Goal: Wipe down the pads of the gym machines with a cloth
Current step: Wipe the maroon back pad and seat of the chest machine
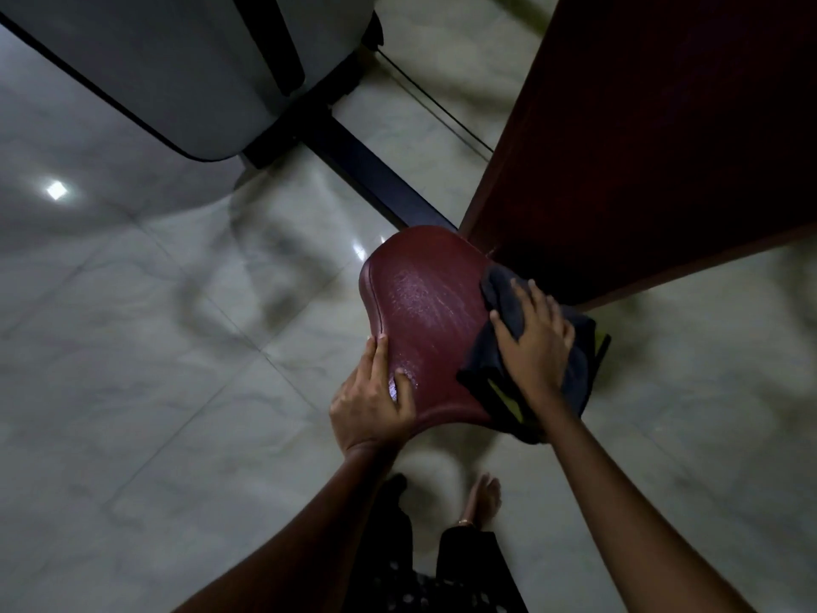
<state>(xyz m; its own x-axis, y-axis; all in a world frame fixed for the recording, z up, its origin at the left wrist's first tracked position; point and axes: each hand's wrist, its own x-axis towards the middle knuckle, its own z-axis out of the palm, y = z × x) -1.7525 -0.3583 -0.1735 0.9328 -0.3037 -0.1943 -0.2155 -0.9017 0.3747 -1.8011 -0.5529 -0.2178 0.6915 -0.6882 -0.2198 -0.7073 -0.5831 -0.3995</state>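
A: Why is the left hand [376, 400] on the seat pad [424, 320] at all? It has no cloth.

B: It looks like a brace. The thumb lies on top of the near left corner and the fingers curl round the edge, so it grasps the pad and would keep it from rocking under the wipe.

A: And the right hand [537, 342]?

B: Fingers spread and fairly straight, palm pressing the dark cloth [499, 347] flat on the right side of the pad. It pins the cloth by pressure and does not clench it. A flat hand puts more cloth on the surface.

A: Where does the cloth sit exactly?

B: Over the pad's right edge, partly hanging off it, bunched near the fingertips. A yellow patch shows at its near fold.

A: Is the pad done?

B: My guess is no. The middle and left have a wet-looking sheen, though that could be glare. The far end, by the tall back pad [663, 134], is dim and I cannot tell.

A: Anything in the way?

B: The back pad rises just beside the cloth, so a stroke to the right has little room. Below is tiled floor [154, 347].
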